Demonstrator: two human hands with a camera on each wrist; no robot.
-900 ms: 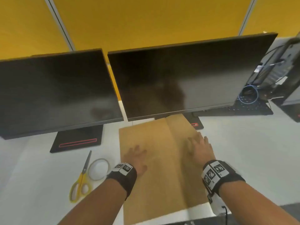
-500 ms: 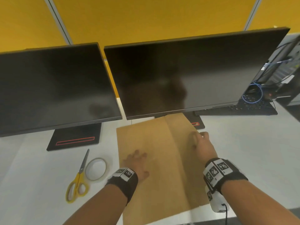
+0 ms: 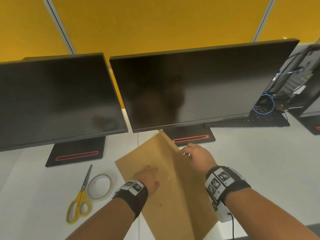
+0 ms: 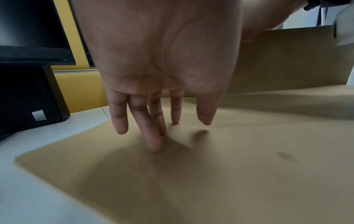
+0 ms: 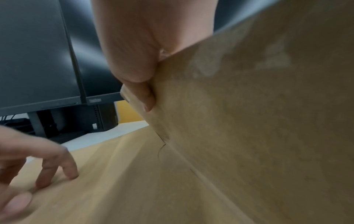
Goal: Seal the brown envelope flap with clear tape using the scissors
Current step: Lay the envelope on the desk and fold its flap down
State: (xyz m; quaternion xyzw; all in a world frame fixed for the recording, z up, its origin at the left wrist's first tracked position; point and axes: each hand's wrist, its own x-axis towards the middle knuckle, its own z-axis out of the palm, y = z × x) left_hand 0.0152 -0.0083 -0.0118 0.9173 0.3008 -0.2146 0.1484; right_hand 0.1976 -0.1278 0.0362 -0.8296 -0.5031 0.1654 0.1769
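Brown envelope point(image 3: 166, 187), yellow-handled scissors point(image 3: 78, 203), yellow wall point(image 3: 155, 23), white desk point(image 3: 259, 161).

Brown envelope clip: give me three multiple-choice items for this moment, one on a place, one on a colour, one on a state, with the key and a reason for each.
1. Where does the roll of clear tape lie?
A. on the envelope
B. on the desk, right beside the scissors, left of the envelope
C. in the right hand

2. What colour are the scissor handles?
A. yellow
B. red
C. black

3. How is the flap of the brown envelope now?
A. taped flat
B. lifted off the envelope, pinched at its edge by the right hand
C. torn off

Key: 1 B, the head view shows the roll on the white desk next to the blades. 2 A, the loops are yellow. 3 B, the right wrist view shows thumb and fingers gripping the raised edge while the left hand presses the body with straight fingers.
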